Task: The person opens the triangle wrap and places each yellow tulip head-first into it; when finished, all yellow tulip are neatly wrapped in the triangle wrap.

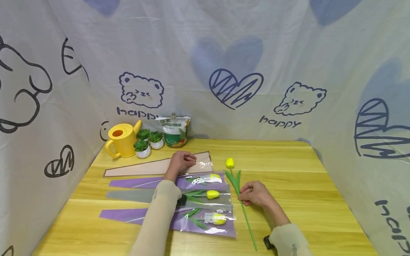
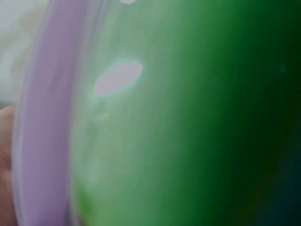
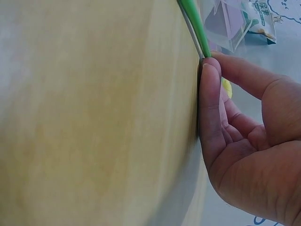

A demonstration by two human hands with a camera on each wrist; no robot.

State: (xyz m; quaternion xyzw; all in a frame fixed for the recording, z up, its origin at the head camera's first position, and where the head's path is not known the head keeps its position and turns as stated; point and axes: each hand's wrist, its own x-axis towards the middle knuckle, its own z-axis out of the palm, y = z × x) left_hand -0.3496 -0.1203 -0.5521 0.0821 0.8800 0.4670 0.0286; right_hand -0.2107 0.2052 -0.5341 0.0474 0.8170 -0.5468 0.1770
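My right hand [image 1: 255, 193] pinches the green stem of a yellow artificial tulip [image 1: 237, 185] between thumb and fingers. The flower points away from me and the stem's end towards me; the right wrist view shows the stem [image 3: 196, 28] at the fingertips. Over the pale pink flower sleeve [image 1: 141, 169] lies my left hand [image 1: 182, 161], its bent fingers near the clear, wide right end. Whether they pinch the film cannot be made out. The left wrist view is mostly blurred green and a purple strip [image 2: 51, 113], with part of the hand [image 2: 5, 165] at its edge.
Nearer me lie sleeved yellow tulips: a purple one [image 1: 200, 181], a grey one [image 1: 213, 194] and another purple one [image 1: 219, 218]. Behind them stand a yellow watering can [image 1: 126, 140], small potted succulents [image 1: 143, 149] and a clipped green-and-white bag [image 1: 175, 133]. Printed cloth [image 1: 237, 106] encloses the table.
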